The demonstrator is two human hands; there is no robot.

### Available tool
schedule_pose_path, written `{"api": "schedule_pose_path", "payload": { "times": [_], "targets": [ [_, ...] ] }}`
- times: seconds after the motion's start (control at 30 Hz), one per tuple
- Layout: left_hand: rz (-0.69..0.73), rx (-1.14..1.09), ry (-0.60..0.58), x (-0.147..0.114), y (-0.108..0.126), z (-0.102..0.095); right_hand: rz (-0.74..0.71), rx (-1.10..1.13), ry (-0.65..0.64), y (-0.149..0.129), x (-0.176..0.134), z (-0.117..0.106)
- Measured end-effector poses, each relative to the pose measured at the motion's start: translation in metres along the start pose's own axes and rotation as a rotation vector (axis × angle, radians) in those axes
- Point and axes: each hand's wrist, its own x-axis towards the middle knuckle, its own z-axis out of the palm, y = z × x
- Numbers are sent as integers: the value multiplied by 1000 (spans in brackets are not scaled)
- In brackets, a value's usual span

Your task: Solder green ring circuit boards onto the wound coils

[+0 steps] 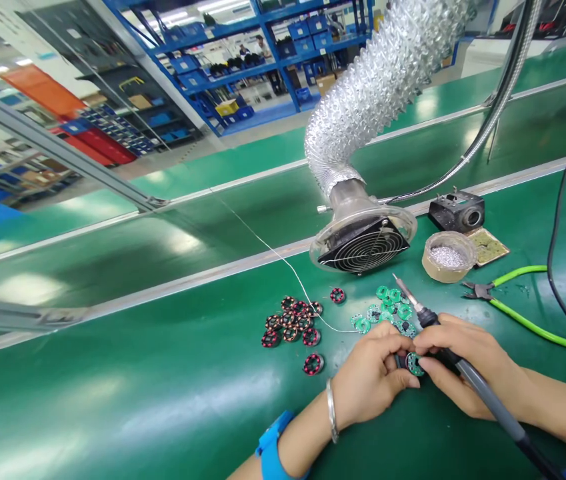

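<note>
My left hand (373, 373) is closed around a small motor stator with a round green circuit board (415, 364) on its face. My right hand (477, 367) grips a soldering iron (477, 383), its tip pointing up and away over the bench. The right thumb and forefinger also touch the edge of the board. Just beyond my hands lies a pile of loose green ring boards (387, 308). To the left sit several copper-wound stators (295, 320), a few of them apart from the heap. A thin solder wire (290, 263) comes down from the far side and ends near my left fingers.
A fume extractor hood (363, 233) on a silver flexible duct (363, 107) hangs over the bench. Toward the right are a soldering iron stand (457, 211), a tub of silvery shavings (447, 257), a sponge tray (487, 245), green-handled cutters (527, 300) and a black cable (557, 220).
</note>
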Motion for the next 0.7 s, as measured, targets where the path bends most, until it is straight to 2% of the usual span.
{"api": "schedule_pose_path", "payload": {
  "times": [0.07,0.23,0.4,0.5,0.7],
  "targets": [
    [-16,7,2,-2,1,-4,4,-10,-41,1,-2,2],
    [-154,-103,128,-19,-3,1,1,-11,-104,1,-4,3],
    [-202,-270,153,-24,-3,15,-60,-9,-58,-1,-3,3],
    [-210,-285,163,-20,1,17,-105,11,-55,-1,-3,5],
    [-224,-267,157,-19,4,17,-109,13,-85,-1,-3,5]
  ]
}}
